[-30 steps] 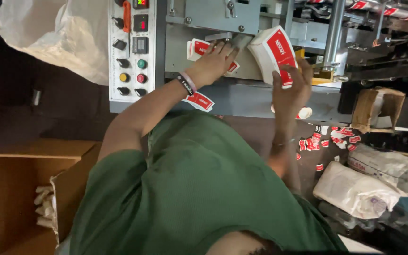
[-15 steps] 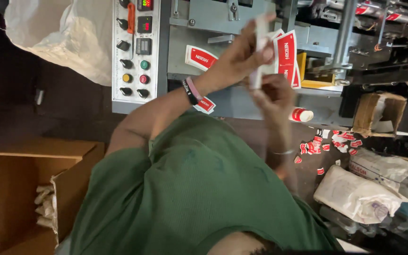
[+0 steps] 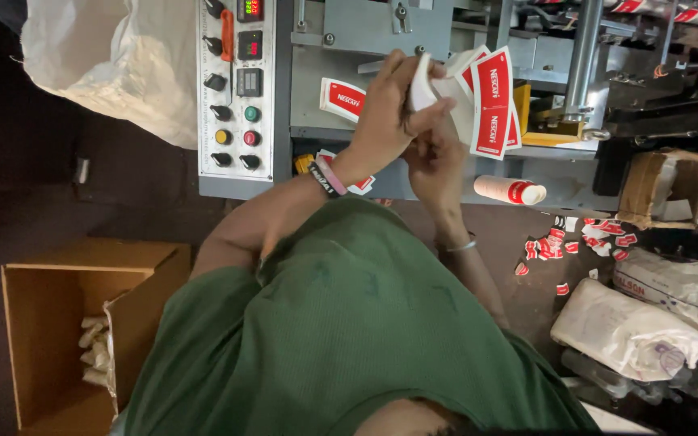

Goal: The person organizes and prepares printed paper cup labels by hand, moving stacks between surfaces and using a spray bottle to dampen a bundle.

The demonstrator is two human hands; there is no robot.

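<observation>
Sachets squared up between both hands

Hands meet in front of our chest, just short of the grey packing machine (image 3: 365, 48). Our left hand (image 3: 381, 121) is curled over the top of a stack of red-and-white sachets (image 3: 490, 101), its fingers (image 3: 414, 77) pinching the white edge of the bundle, while our right hand (image 3: 434, 157) sits beneath and against it, cupping the lower end. Both are closed on the stack; neither is spread. The sachets fan out to the right of our fingertips, so the pack looks not yet flush.

To do this step well, we judge that the grip should stay light enough for the sachets to slide against each other, with the lower hand acting as a stop and the upper hand tapping the edges level. Squeezing hard would likely crease the thin packs or lock the fan in place.

Beyond our left hand, one loose sachet (image 3: 342, 98) lies on the machine's ledge. To the left of that hand is the control panel (image 3: 236, 89) with its knobs and coloured buttons, close enough that we should keep our elbow clear of it. Below and right of our right hand lie a small roll (image 3: 510, 190) and scattered red scraps (image 3: 575, 242). Far down on our left stands an open cardboard box (image 3: 50, 323).
</observation>
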